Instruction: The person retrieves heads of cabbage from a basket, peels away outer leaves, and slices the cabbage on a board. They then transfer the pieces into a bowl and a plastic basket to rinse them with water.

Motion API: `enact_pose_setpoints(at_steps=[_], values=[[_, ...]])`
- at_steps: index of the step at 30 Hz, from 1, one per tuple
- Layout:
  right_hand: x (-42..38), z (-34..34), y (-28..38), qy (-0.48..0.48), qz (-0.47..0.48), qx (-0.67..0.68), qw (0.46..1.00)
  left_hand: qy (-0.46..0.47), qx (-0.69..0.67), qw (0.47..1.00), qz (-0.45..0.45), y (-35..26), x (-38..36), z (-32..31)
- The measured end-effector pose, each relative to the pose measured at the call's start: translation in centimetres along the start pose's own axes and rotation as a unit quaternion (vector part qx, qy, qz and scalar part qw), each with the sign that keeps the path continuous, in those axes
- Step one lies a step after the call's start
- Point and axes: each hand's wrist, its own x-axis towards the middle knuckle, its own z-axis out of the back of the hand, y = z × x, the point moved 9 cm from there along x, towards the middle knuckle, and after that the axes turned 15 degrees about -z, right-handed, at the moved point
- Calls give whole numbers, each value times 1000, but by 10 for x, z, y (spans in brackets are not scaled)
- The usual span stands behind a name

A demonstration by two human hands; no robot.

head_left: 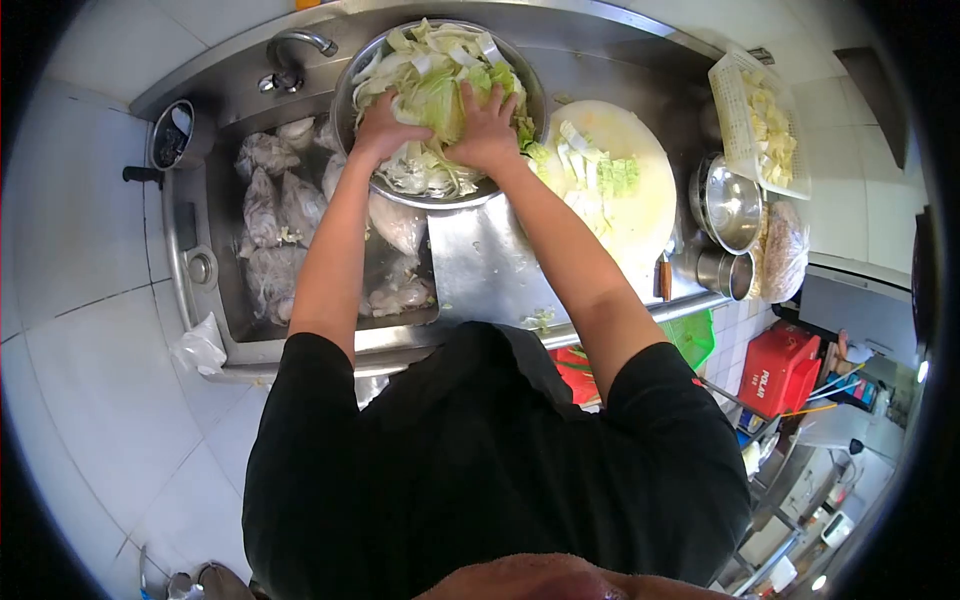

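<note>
A large metal bowl [532, 72] heaped with chopped cabbage [437, 105] stands at the back of the steel sink unit. My left hand [385, 130] lies on the cabbage at the bowl's left side, thumb spread toward the middle. Right of it, my right hand [487, 128] rests on the same heap with its fingers apart. Both palms are turned down and hidden. Beside the bowl is a round cutting board [640, 220] with cut cabbage pieces [600, 172] on it. A knife with a wooden handle [665, 278] lies at the board's right edge.
The sink basin [400, 313] holds several plastic-wrapped bundles [268, 210]. A faucet [300, 42] rises behind it; a small pot [180, 140] is at the left. At the right are a white basket [735, 110], metal bowls [733, 205] and a red box [775, 370].
</note>
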Motion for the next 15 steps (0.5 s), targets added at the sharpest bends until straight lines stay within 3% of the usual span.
enact_pose_setpoints(at_steps=[2,5,8,11,14,15], values=[[2,3,6,14,-7,17,1000,-33,-101,994,-4,13,3,1],[24,1,-2,36,-3,78,996,-85,-139,985,49,20,-3,2],[57,9,-25,-6,8,183,983,-157,-368,910,109,11,-16,8],[76,28,-50,-47,41,295,954,-133,-495,854,95,11,-15,11],[74,62,-53,-21,72,326,943,-100,-497,860,59,-22,-16,31],[59,84,-47,29,39,323,945,-83,-491,865,50,-23,-14,36]])
